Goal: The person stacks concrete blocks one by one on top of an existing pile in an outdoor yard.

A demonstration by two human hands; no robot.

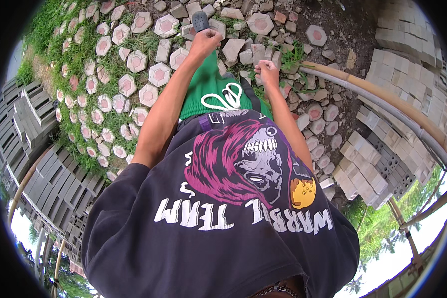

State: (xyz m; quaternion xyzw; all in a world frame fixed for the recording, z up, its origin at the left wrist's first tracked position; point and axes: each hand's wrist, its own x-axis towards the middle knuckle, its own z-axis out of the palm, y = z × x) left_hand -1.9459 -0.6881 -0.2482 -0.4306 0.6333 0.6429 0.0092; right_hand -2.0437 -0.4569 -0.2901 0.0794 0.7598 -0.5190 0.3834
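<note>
See left hand [204, 42] at upper centre of frame, just below shoe [200, 21], fingers curled together; see right hand [267, 73] a bit lower and further right, over edge of rubble [233, 50], fingers likewise drawn in. Cannot spot anything gripped in either. Find pavers [160, 74] strewn across upper left on grass [44, 54], in uneven rows with gaps, plus more right of right forearm. Note block stacks at left edge [49, 188] and right edge [397, 74], bamboo pole [372, 90] at right. Would judge progress as unclear: can count pavers down and stacks standing, rubble unsorted, no paver in hand. Cannot tell how much remains.
</note>
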